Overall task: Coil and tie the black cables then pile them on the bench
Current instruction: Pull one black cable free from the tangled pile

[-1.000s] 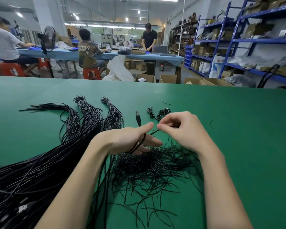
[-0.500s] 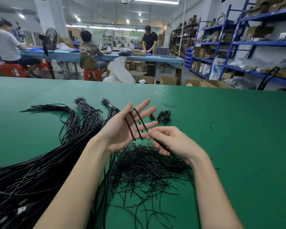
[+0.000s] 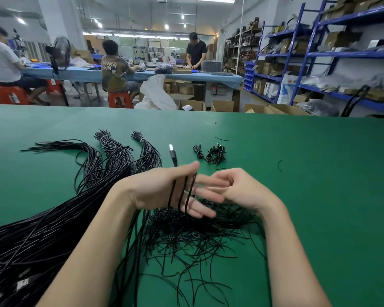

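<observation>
Head view, catalogued. Item: black cable, wound in three visible turns around the straight, spread fingers of the left hand; a plug end is seen standing up just beyond that hand. Left grip: fingers extended, used as a former, the cable carried rather than clenched. Right hand: fingers curled at the left fingertips; whether the cable's free end is pinched there cannot be told. Beneath both grips a heap of short black ties is spread on the green surface. Left of the grips, long uncoiled cables are laid in bundles. Beyond the grips, a few finished coils are piled.

Risk, as judged: the turns may be slipped off the straight fingers and sprung loose if tension is dropped; the tail may be snagged in the ties below.

Room: open surface is available right of the grips and beyond; the far edge is well apart.
</observation>
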`<state>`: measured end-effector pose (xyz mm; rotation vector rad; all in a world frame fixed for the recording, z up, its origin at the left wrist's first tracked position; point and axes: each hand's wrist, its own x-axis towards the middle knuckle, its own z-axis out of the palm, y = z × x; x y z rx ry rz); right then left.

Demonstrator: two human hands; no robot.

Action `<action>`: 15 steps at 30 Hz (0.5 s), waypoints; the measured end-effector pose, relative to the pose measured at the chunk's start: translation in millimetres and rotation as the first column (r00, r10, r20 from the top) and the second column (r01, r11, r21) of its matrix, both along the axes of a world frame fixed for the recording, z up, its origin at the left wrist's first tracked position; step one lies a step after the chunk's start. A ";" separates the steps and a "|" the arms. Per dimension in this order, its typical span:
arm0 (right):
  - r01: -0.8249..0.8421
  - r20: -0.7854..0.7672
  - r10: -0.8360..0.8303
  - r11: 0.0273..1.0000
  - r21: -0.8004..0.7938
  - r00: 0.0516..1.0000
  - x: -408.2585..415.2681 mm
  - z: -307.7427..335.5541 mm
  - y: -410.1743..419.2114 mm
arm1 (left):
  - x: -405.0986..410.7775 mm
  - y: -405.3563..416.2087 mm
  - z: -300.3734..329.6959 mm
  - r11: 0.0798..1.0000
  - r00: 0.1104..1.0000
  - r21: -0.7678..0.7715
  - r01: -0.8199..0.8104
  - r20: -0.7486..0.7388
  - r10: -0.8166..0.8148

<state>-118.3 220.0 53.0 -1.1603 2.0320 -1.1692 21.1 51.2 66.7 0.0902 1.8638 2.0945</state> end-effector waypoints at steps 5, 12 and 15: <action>0.100 0.142 -0.092 0.994 -0.052 0.986 2.8 11.4 -0.9 | -3.0 5.2 -1.1 0.962 0.983 -0.238 -0.131 0.093 0.157; 0.190 0.366 -0.105 0.960 -0.205 0.925 12.3 16.9 -13.3 | -8.0 13.7 -4.1 0.912 0.931 -0.195 -0.362 -0.022 0.365; 0.181 0.371 -0.100 0.965 -0.190 0.923 10.1 18.6 -9.7 | -9.4 12.8 -5.1 0.872 0.891 -0.187 -0.452 -0.051 0.451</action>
